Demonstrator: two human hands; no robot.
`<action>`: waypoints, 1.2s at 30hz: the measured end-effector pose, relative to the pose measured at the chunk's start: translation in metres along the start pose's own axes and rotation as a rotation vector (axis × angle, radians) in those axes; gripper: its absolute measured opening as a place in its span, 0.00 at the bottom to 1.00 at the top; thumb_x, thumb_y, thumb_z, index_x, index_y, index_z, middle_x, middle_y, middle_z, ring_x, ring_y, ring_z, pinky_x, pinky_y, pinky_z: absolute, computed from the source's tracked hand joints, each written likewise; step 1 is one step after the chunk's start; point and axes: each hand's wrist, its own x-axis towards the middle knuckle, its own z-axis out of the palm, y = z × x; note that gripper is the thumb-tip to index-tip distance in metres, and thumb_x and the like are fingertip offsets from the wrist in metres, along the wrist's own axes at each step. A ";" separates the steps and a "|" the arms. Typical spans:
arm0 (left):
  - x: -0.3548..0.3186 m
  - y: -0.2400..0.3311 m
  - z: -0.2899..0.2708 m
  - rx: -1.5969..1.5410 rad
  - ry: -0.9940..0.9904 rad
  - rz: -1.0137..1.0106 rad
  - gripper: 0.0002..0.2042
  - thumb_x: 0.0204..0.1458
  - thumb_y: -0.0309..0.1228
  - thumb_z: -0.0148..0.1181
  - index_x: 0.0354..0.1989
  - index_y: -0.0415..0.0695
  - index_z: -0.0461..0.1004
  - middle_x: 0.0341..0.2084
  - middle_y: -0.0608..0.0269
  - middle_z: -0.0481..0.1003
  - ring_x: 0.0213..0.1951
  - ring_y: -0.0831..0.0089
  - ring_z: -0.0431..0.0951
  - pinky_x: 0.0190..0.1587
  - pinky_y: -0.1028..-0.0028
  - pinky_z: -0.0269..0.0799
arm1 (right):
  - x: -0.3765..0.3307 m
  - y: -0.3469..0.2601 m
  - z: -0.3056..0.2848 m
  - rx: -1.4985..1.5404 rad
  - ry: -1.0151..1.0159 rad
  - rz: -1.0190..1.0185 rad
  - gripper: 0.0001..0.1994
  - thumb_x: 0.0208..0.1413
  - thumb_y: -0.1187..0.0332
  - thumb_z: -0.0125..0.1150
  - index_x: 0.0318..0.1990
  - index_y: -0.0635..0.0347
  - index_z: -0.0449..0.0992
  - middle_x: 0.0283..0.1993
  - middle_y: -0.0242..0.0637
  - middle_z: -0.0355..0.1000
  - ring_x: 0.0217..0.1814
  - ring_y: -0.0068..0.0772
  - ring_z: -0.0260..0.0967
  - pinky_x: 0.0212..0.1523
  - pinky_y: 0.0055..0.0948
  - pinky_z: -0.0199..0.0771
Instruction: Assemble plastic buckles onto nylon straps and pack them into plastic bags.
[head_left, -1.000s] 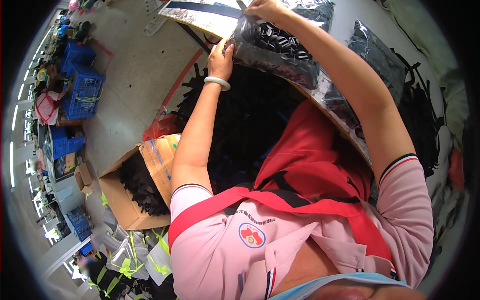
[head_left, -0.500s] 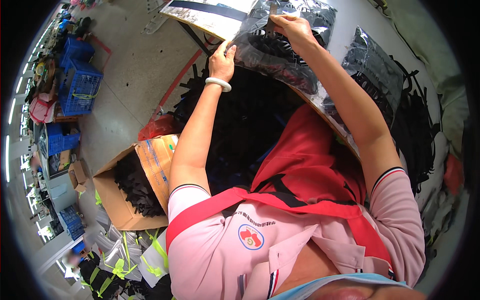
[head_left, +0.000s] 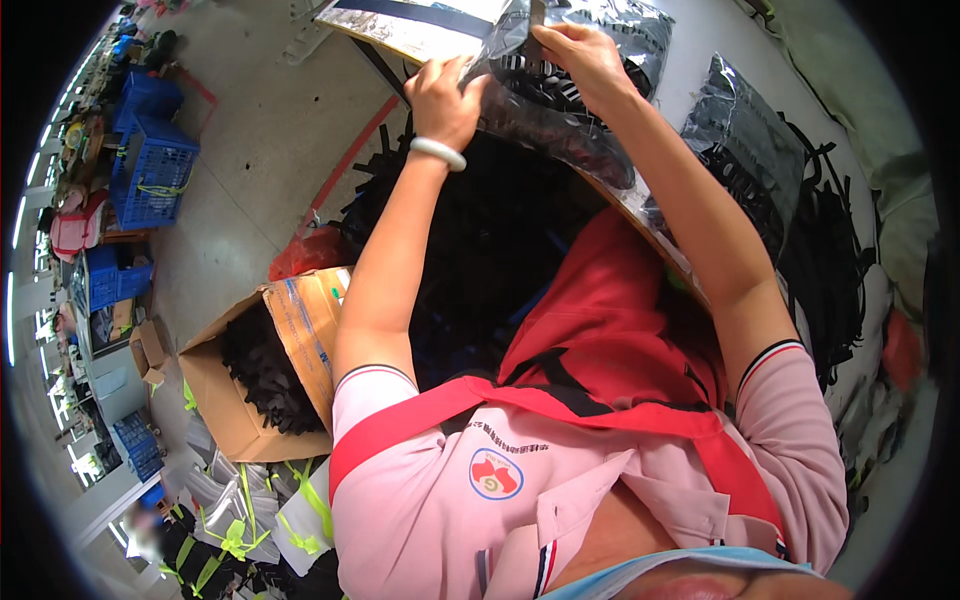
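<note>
A clear plastic bag point(head_left: 560, 125) of black strap-like pieces lies at the near edge of the table. My right hand point(head_left: 590, 65) is over it, thumb and fingers closed on a narrow, flat, grey-brown strip point(head_left: 536, 28); its exact kind is unclear. My left hand point(head_left: 445, 102), with a pale bangle point(head_left: 438, 153) on the wrist, is at the bag's left end beside the table edge. Its thumb stands apart from the bent fingers, and I see nothing held between them. A second bag point(head_left: 745, 140) with similar black contents lies to the right.
Black straps point(head_left: 825, 260) hang at the right. Below the table is a dark heap of black strips point(head_left: 470, 230). An open cardboard box point(head_left: 305, 320) of black pieces stands at my left, near a red plastic bag point(head_left: 305, 255). Blue crates point(head_left: 155, 175) stand farther left.
My left hand has shifted slightly up and left, its thumb now farther from the fingers. My right hand has moved a little left and up with the strip.
</note>
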 end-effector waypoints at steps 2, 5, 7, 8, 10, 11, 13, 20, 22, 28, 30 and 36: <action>0.013 0.007 0.007 0.034 -0.096 0.011 0.13 0.47 0.36 0.64 0.42 0.49 0.79 0.36 0.60 0.76 0.45 0.62 0.73 0.53 0.62 0.58 | 0.000 -0.013 0.014 -0.076 0.004 0.042 0.11 0.56 0.65 0.63 0.40 0.64 0.79 0.36 0.30 0.76 0.38 0.17 0.70 0.44 0.17 0.70; 0.032 -0.005 0.013 -0.067 -0.084 -0.034 0.10 0.45 0.32 0.64 0.36 0.44 0.81 0.32 0.59 0.79 0.38 0.61 0.77 0.45 0.65 0.69 | 0.006 -0.025 0.020 -0.369 -0.201 -0.058 0.11 0.54 0.63 0.65 0.38 0.60 0.80 0.35 0.28 0.76 0.40 0.19 0.70 0.44 0.22 0.71; 0.036 -0.014 0.012 -0.142 -0.061 -0.030 0.08 0.45 0.27 0.63 0.35 0.42 0.81 0.29 0.57 0.80 0.33 0.62 0.80 0.39 0.69 0.74 | 0.002 -0.030 0.019 -0.602 -0.243 -0.363 0.10 0.52 0.63 0.65 0.37 0.60 0.80 0.36 0.27 0.76 0.41 0.24 0.71 0.46 0.26 0.70; 0.035 -0.018 0.009 -0.137 -0.059 -0.032 0.08 0.45 0.27 0.63 0.35 0.42 0.81 0.29 0.57 0.80 0.33 0.62 0.80 0.39 0.69 0.74 | 0.002 -0.031 0.021 -0.828 -0.280 -0.673 0.10 0.51 0.63 0.65 0.36 0.60 0.80 0.37 0.27 0.76 0.43 0.28 0.71 0.48 0.30 0.70; 0.040 -0.011 0.015 -0.331 -0.173 -0.131 0.07 0.46 0.24 0.58 0.32 0.42 0.81 0.32 0.57 0.80 0.35 0.61 0.80 0.41 0.71 0.75 | 0.016 -0.028 0.007 -0.899 -0.250 -0.830 0.09 0.48 0.63 0.66 0.33 0.57 0.80 0.39 0.26 0.76 0.47 0.35 0.70 0.53 0.36 0.66; 0.041 -0.005 0.019 -0.353 -0.153 -0.067 0.08 0.45 0.23 0.57 0.32 0.42 0.81 0.30 0.57 0.80 0.34 0.63 0.80 0.41 0.71 0.74 | 0.029 -0.027 0.000 -1.019 -0.201 -1.224 0.09 0.49 0.63 0.65 0.31 0.58 0.81 0.31 0.31 0.75 0.35 0.30 0.69 0.42 0.32 0.68; 0.034 -0.011 0.017 -0.419 -0.180 -0.182 0.08 0.46 0.25 0.61 0.35 0.40 0.80 0.30 0.59 0.80 0.32 0.68 0.80 0.40 0.73 0.74 | 0.036 -0.032 0.009 -1.074 -0.263 -1.571 0.09 0.50 0.62 0.63 0.29 0.58 0.81 0.21 0.37 0.73 0.22 0.26 0.67 0.30 0.29 0.71; 0.011 -0.019 0.022 -0.444 -0.184 -0.455 0.15 0.45 0.34 0.70 0.40 0.41 0.80 0.32 0.61 0.79 0.31 0.76 0.76 0.36 0.74 0.73 | 0.050 -0.025 0.009 -0.953 -0.375 -0.300 0.11 0.44 0.63 0.63 0.31 0.60 0.82 0.26 0.39 0.76 0.31 0.28 0.75 0.38 0.32 0.73; 0.009 -0.017 0.018 -0.410 -0.151 -0.440 0.14 0.45 0.33 0.70 0.39 0.42 0.81 0.33 0.61 0.79 0.34 0.74 0.77 0.39 0.73 0.72 | 0.045 -0.023 0.012 -0.957 -0.358 -0.299 0.12 0.45 0.62 0.63 0.32 0.61 0.82 0.25 0.42 0.76 0.25 0.27 0.73 0.30 0.31 0.73; 0.010 -0.010 0.016 -0.406 -0.092 -0.362 0.11 0.43 0.28 0.68 0.36 0.40 0.80 0.31 0.57 0.78 0.33 0.68 0.78 0.40 0.72 0.73 | 0.036 -0.022 0.007 -0.809 -0.185 -0.089 0.15 0.47 0.58 0.67 0.35 0.61 0.82 0.26 0.35 0.76 0.28 0.22 0.71 0.34 0.29 0.72; 0.008 -0.012 0.016 -0.399 -0.081 -0.355 0.11 0.43 0.28 0.68 0.36 0.40 0.81 0.32 0.57 0.78 0.33 0.67 0.78 0.40 0.72 0.73 | 0.036 -0.025 0.010 -0.834 -0.175 -0.082 0.15 0.48 0.58 0.67 0.36 0.60 0.83 0.26 0.34 0.76 0.28 0.21 0.70 0.34 0.28 0.71; 0.006 -0.009 0.025 -0.400 -0.025 -0.326 0.08 0.44 0.29 0.68 0.32 0.41 0.82 0.30 0.58 0.79 0.31 0.71 0.77 0.38 0.75 0.71 | 0.045 -0.017 0.002 -0.782 -0.133 -0.076 0.10 0.50 0.63 0.62 0.31 0.62 0.81 0.18 0.36 0.73 0.19 0.28 0.67 0.25 0.32 0.70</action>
